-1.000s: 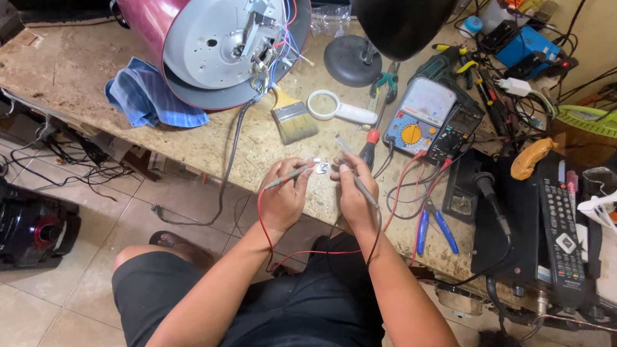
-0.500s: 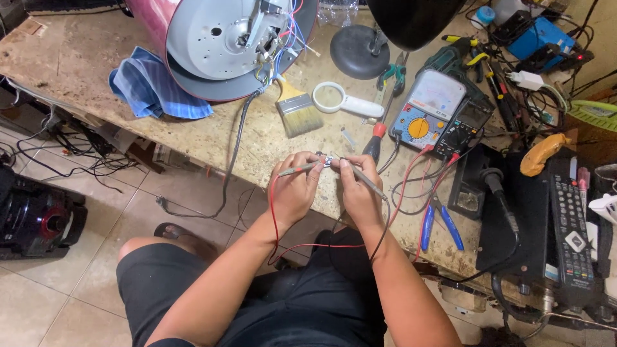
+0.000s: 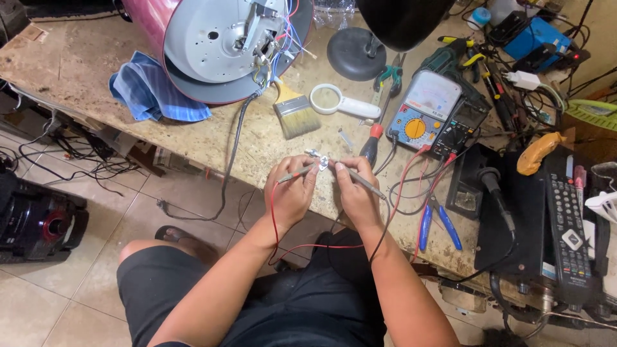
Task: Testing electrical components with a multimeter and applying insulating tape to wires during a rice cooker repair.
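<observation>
A small metal part (image 3: 321, 160) sits pinched between the fingertips of both hands, held just above the front edge of the stone workbench (image 3: 83, 83). The left hand (image 3: 290, 193) is closed around a thin test probe (image 3: 297, 172) with a red lead (image 3: 275, 218), its tip laid against the left side of the part. The right hand (image 3: 355, 193) is closed in the same way around a second probe (image 3: 363, 182) with a black lead (image 3: 385, 225), its tip meeting the part from the right. Both leads run back to the analogue meter (image 3: 424, 110) lying flat on the bench behind the hands.

The main risk, as I judge it, is slipping. The part is tiny and each hand does two jobs at once, steadying it and pressing a probe on it, so a small twitch could let a tip slide off its contact or let the two tips touch each other and give a false reading. The part is also held over the bench edge, so if the grip loosens it could fall to the tiled floor (image 3: 38, 308) among the cables.

The leads loop loosely near a screwdriver (image 3: 371, 145) and blue-handled pliers (image 3: 440, 225); a snag there could tug a probe away. A paintbrush (image 3: 294, 112), a magnifying glass (image 3: 334, 101) and an opened appliance base (image 3: 225, 45) lie farther back, well apart from the hands.
</observation>
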